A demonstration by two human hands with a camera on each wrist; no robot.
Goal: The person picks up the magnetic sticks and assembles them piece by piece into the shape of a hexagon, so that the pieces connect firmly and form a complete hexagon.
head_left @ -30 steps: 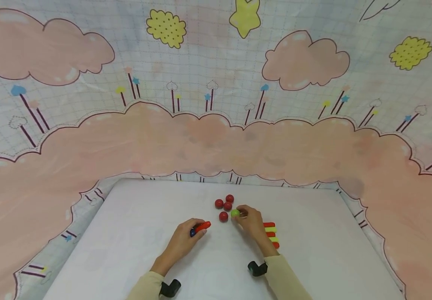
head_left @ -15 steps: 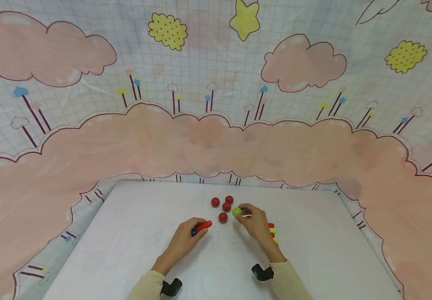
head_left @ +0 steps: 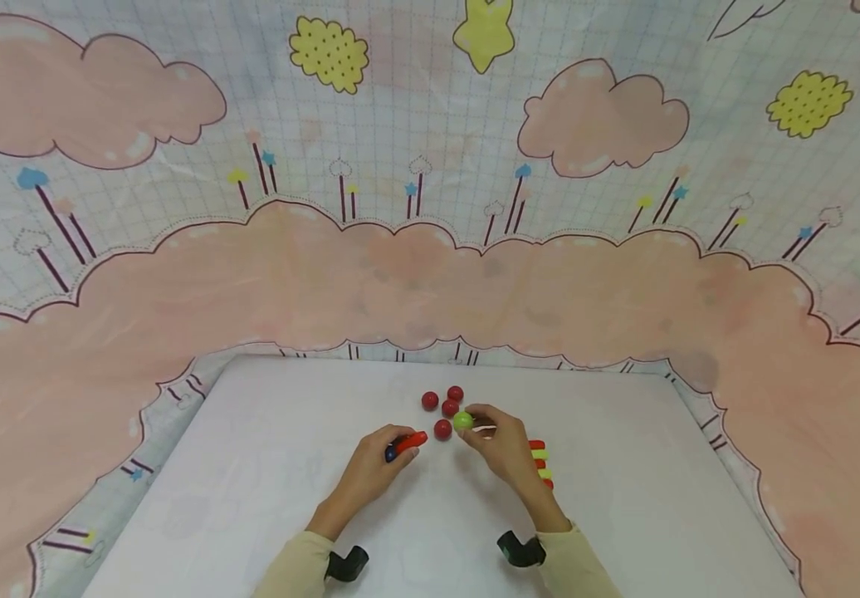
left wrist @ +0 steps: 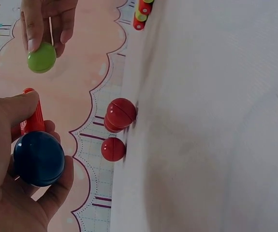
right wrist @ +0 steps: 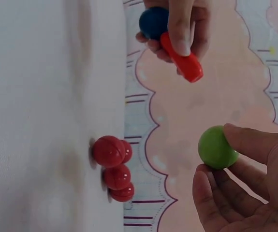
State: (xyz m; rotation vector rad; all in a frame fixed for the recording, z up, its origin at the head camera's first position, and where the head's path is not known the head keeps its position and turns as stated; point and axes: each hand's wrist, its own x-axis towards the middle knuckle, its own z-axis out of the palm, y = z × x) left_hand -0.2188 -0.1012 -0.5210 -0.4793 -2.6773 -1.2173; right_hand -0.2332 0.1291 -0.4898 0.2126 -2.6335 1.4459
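A short red rod (right wrist: 186,64) and a dark blue ball (left wrist: 38,158) sit together in my left hand (head_left: 372,467), the rod's end against the ball. The thumb presses along the rod while fingers curl under the ball. Facing it, my right hand (head_left: 506,450) pinches a shiny green ball (right wrist: 217,147) between thumb and fingertips. The green ball is held above the table, apart from the red rod. Below and beyond it, several red balls lie in a loose cluster, the nearest red ball (head_left: 442,429) between the two hands.
Red and yellow-green rods (head_left: 539,455) lie side by side right of my right hand, partly hidden by it. The white tabletop (head_left: 280,423) carries everything. A cloth with printed clouds (head_left: 437,286) hangs behind and around the table.
My right hand has shifted slightly right and back left with the green ball. The left hand has edged up and right with the rod and blue ball. One red ball has rolled slightly left.
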